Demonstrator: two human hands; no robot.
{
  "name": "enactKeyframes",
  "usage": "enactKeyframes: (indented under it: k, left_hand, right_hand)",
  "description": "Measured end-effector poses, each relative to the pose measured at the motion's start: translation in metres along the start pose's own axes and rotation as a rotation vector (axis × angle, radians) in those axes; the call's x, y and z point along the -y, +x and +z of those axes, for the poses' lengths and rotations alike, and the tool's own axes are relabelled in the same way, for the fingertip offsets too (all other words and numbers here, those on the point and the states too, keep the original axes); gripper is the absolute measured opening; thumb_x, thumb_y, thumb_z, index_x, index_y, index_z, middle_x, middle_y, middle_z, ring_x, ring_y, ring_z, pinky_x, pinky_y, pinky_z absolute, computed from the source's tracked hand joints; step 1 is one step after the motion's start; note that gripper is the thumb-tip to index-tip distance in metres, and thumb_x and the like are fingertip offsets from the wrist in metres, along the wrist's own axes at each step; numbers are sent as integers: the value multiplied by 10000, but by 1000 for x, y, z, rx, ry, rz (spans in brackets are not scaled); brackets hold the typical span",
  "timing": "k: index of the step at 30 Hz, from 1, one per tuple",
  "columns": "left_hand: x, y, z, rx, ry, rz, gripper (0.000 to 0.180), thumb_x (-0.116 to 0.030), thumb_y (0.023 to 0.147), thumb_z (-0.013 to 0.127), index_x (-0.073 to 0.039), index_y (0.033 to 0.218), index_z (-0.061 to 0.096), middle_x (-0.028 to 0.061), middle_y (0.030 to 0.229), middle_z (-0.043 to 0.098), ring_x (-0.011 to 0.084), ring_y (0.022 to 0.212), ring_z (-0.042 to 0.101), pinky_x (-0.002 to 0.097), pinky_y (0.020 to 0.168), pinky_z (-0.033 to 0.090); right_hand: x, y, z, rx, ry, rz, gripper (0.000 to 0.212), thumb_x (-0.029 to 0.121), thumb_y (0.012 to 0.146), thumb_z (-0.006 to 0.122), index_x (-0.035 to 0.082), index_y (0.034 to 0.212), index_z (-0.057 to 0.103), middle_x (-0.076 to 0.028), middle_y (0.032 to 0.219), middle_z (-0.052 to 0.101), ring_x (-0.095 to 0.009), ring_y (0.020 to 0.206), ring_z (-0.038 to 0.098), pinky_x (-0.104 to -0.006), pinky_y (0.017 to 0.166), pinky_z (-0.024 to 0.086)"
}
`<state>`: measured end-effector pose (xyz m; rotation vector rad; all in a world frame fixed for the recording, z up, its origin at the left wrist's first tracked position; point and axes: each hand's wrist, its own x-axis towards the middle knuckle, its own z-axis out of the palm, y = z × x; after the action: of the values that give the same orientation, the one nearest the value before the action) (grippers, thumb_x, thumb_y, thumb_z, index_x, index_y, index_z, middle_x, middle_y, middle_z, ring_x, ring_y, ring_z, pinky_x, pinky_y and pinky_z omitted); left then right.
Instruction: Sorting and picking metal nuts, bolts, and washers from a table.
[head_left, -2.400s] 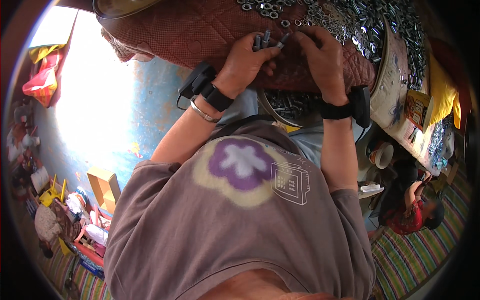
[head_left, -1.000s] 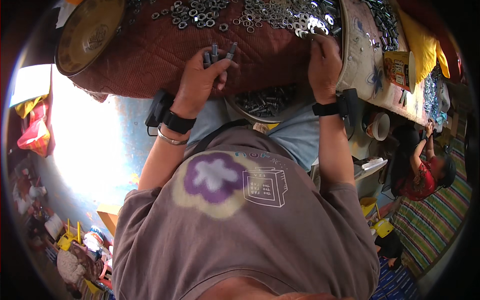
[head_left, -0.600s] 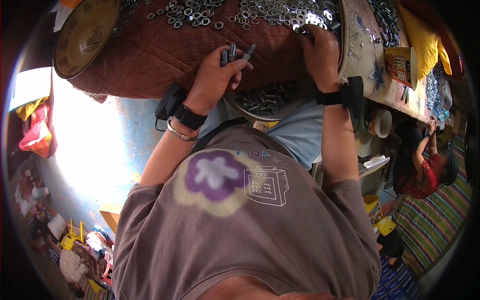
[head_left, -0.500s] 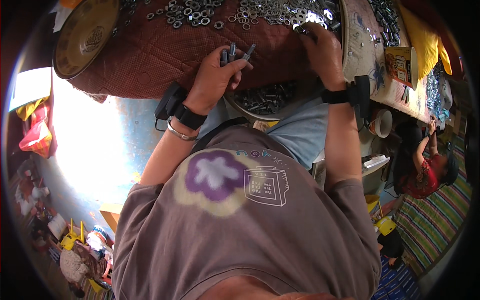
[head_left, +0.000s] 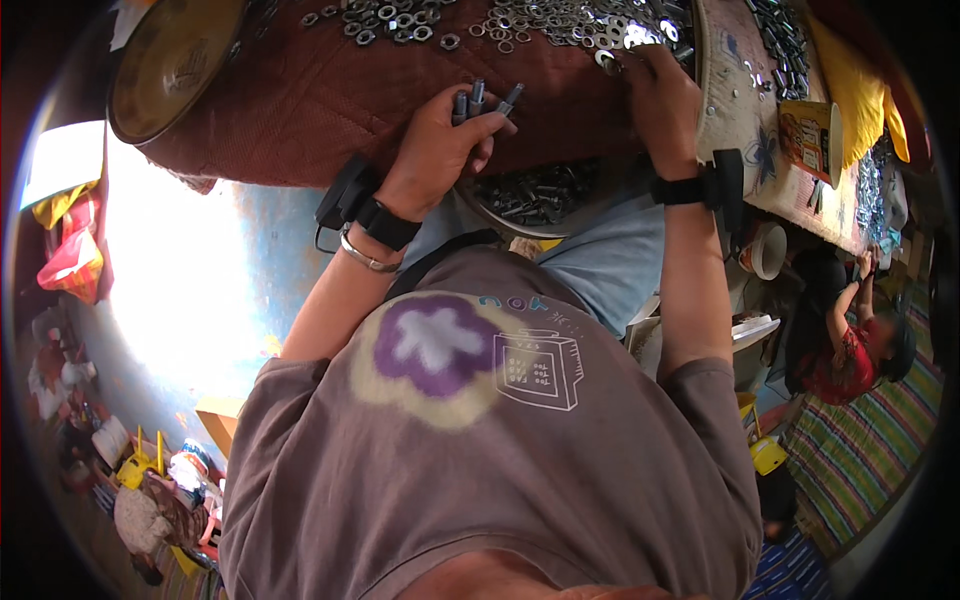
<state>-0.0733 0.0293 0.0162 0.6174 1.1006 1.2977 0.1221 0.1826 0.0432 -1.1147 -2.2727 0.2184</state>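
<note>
My left hand (head_left: 445, 150) is closed around three grey metal bolts (head_left: 477, 97), whose shafts stick up between the fingers and thumb. To the right, my right hand (head_left: 665, 105) reaches the near edge of a pile of flat washers (head_left: 610, 35). Its thumb and fingertips pinch at a shiny washer (head_left: 605, 61); the fingers partly cover it. Left of the washers lie several hex nuts (head_left: 400, 20) on the dark red cloth (head_left: 330, 120). Below the cloth's edge, between my legs, a round basin (head_left: 530, 230) holds many metal bolts (head_left: 535, 193).
A brown round tray (head_left: 180, 65) leans at the far left. On the right are a pale patterned surface (head_left: 735, 120) with metal parts (head_left: 780, 50), a printed paper tub (head_left: 808, 135) and yellow cloth (head_left: 845, 90). Another person in red (head_left: 845, 355) works at the right; a white bucket (head_left: 766, 250) stands nearby.
My right hand has shifted slightly to the right and down, still at the washers. My left hand keeps the bolts, almost unmoved. The whole view has tilted a little.
</note>
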Motion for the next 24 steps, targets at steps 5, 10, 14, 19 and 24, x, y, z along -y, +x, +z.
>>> enactKeyframes:
  k: [5, 10, 14, 19, 24]
  left_hand:
    - [3, 0, -1, -16, 18, 7, 185, -91, 886, 588, -23, 1035, 501, 96, 874, 645, 59, 581, 489, 189, 488, 399]
    - [1, -5, 4, -26, 18, 29, 114, -86, 855, 615, -32, 933, 553, 7, 659, 544, 63, 512, 492, 210, 444, 379]
    - [1, -8, -1, 0, 22, 33, 128, -116, 862, 633, -74, 956, 557, -51, 684, 510, 35, 558, 487, 188, 467, 375]
    - [1, -11, -2, 29, 54, 41, 119, -112, 868, 625, -72, 960, 562, -49, 694, 519, 31, 559, 483, 182, 456, 365]
    - [-1, -12, -2, 15, 46, 17, 123, -117, 868, 626, -75, 964, 562, -50, 696, 523, 31, 560, 481, 186, 465, 366]
  right_hand:
    - [52, -20, 2, -63, 199, 47, 83, 128, 858, 578, 52, 864, 610, -203, 788, 608, -394, 747, 596, -410, 608, 476]
    - [87, -39, 20, 82, 481, 99, 123, 35, 865, 553, 31, 973, 612, -180, 785, 611, -338, 726, 628, -335, 611, 491]
    - [90, -42, 20, 97, 471, 61, 142, 35, 867, 549, 26, 994, 613, -177, 785, 618, -334, 717, 631, -328, 613, 493]
    - [99, -45, 13, 130, 531, 123, 205, -15, 848, 527, 11, 1037, 605, -175, 835, 631, -338, 745, 630, -334, 641, 501]
    - [96, -46, 13, 117, 437, -59, 270, -37, 825, 522, 23, 1078, 595, -174, 873, 629, -333, 772, 629, -343, 664, 507]
